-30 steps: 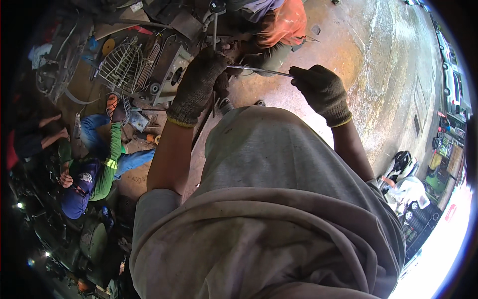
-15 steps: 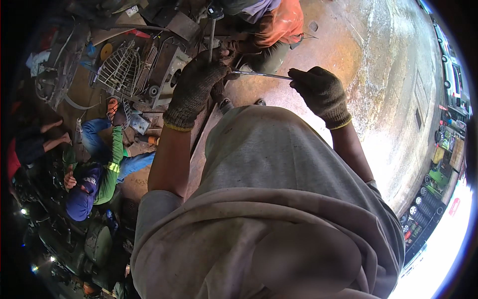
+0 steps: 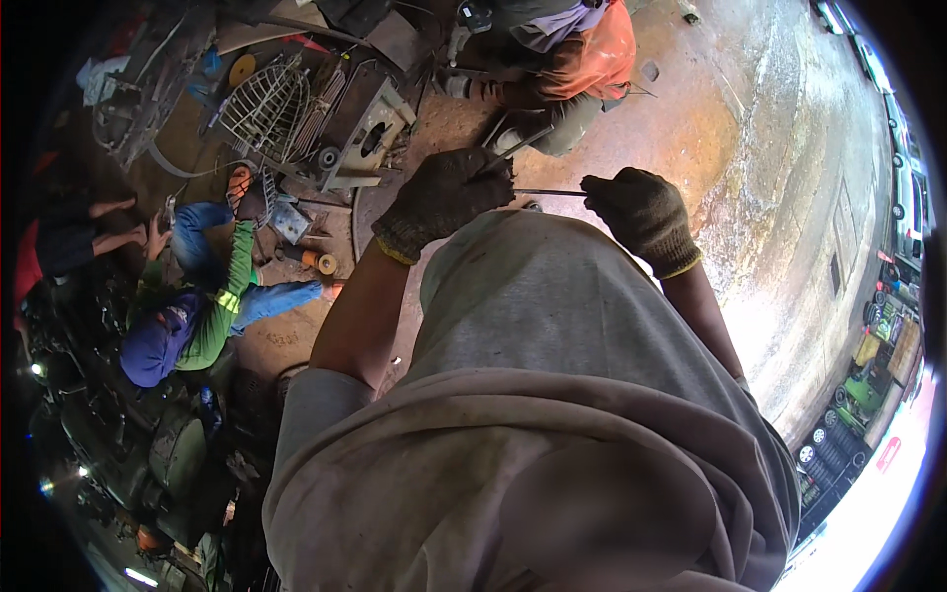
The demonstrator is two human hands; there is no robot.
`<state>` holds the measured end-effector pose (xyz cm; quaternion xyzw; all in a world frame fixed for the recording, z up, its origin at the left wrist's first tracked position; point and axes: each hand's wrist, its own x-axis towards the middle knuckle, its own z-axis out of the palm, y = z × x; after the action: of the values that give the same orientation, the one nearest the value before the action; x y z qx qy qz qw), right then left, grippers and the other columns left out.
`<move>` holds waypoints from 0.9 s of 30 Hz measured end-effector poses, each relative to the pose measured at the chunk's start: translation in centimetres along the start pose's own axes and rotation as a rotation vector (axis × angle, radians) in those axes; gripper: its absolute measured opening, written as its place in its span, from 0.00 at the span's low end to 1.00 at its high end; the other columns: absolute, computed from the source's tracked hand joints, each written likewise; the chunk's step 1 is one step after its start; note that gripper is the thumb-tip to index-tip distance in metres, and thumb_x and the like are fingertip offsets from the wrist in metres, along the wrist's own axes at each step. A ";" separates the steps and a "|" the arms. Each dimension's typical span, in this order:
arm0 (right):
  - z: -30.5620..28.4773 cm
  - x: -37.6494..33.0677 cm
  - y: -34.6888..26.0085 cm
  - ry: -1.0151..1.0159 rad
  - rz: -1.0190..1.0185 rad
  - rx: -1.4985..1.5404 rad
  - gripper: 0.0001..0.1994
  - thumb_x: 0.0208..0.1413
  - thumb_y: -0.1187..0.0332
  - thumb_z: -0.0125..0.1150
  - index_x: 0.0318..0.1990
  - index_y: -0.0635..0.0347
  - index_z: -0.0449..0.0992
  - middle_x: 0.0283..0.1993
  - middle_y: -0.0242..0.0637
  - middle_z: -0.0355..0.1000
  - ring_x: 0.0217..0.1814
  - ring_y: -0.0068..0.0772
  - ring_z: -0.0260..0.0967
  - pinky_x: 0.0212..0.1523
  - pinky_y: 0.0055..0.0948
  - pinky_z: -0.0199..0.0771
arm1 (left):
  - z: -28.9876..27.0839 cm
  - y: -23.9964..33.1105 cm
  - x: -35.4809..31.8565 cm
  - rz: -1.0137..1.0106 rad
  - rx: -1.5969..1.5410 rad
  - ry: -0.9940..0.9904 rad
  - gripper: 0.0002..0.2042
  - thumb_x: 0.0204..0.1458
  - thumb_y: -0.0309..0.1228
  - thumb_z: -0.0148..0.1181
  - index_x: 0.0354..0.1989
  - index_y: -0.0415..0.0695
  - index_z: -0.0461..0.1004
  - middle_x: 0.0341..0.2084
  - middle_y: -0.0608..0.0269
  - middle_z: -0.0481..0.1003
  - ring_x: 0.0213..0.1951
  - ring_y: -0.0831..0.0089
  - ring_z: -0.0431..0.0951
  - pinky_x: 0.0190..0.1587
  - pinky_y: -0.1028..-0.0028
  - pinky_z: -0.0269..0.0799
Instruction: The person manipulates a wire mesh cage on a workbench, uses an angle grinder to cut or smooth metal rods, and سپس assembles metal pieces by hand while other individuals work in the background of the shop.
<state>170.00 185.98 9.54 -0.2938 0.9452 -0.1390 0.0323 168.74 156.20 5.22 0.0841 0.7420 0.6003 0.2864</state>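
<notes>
My left hand [image 3: 444, 199], in a dark knitted work glove with a yellow cuff, is closed around a thin metal rod [image 3: 549, 192]. The rod runs level across to my right hand [image 3: 643, 217], gloved the same way, whose fingers pinch its other end. From the top of my left fist a second straight metal length [image 3: 523, 142] slants up and to the right. Whether it joins the thin rod inside the glove cannot be seen. Both hands are held up in front of my grey shirt, above the floor.
A person in orange [image 3: 597, 59] crouches just ahead. At left sits another person in a green top [image 3: 212, 335], near an orange power tool [image 3: 316, 260]. A wire cage [image 3: 268, 111] and a metal frame with a hole [image 3: 380, 138] lie at the far left. Stained concrete [image 3: 769, 148] stretches right.
My left hand has moved right and down, closer to my right hand. The metal length above it has swung from upright to slanting right. Less of the thin rod shows between the hands.
</notes>
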 end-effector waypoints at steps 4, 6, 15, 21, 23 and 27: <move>0.4 0.0 -0.1 -0.012 -0.009 0.013 0.11 0.51 0.61 0.69 0.42 0.48 0.83 0.25 0.34 0.72 0.28 0.38 0.73 0.29 0.38 0.73 | 0.3 0.5 -0.4 -0.207 -0.125 -0.014 0.14 0.57 0.36 0.63 0.46 0.41 0.78 0.30 0.71 0.77 0.30 0.84 0.74 0.33 0.78 0.72; 0.3 0.1 -0.1 -0.021 -0.002 0.019 0.11 0.51 0.61 0.69 0.42 0.48 0.83 0.25 0.35 0.72 0.29 0.39 0.73 0.29 0.38 0.73 | 0.4 0.6 -0.3 -0.257 -0.138 -0.012 0.14 0.57 0.38 0.62 0.47 0.42 0.78 0.30 0.72 0.77 0.29 0.84 0.73 0.31 0.79 0.71; 0.3 -0.3 0.1 -0.080 0.017 0.052 0.11 0.51 0.61 0.69 0.42 0.48 0.83 0.25 0.35 0.70 0.28 0.40 0.72 0.29 0.39 0.73 | 0.5 -0.1 0.0 -0.245 -0.143 -0.103 0.13 0.57 0.37 0.61 0.46 0.44 0.78 0.30 0.73 0.75 0.27 0.84 0.72 0.28 0.78 0.71; 0.3 -0.6 0.2 -0.064 0.014 0.033 0.10 0.51 0.60 0.69 0.40 0.48 0.82 0.24 0.37 0.70 0.28 0.43 0.72 0.28 0.41 0.72 | 1.1 -0.9 0.5 -0.097 -0.173 -0.065 0.10 0.58 0.34 0.60 0.42 0.43 0.78 0.27 0.72 0.74 0.25 0.84 0.71 0.28 0.77 0.69; 0.1 -0.5 0.0 -0.073 0.018 0.024 0.10 0.51 0.60 0.69 0.40 0.48 0.82 0.24 0.38 0.70 0.28 0.43 0.72 0.28 0.42 0.72 | 1.3 -0.8 0.8 -0.149 -0.195 -0.053 0.09 0.57 0.34 0.61 0.41 0.43 0.77 0.27 0.72 0.74 0.25 0.83 0.70 0.28 0.77 0.69; -0.2 0.1 -0.2 -0.123 0.025 0.011 0.10 0.52 0.59 0.67 0.40 0.47 0.81 0.24 0.38 0.70 0.28 0.44 0.72 0.27 0.42 0.72 | 0.9 -0.7 0.9 -0.202 -0.182 -0.054 0.10 0.55 0.35 0.61 0.41 0.45 0.77 0.27 0.73 0.74 0.26 0.83 0.70 0.28 0.77 0.69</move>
<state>170.00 185.75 9.76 -0.2899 0.9442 -0.1252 0.0937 168.64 157.18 4.18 -0.0012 0.6813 0.6306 0.3716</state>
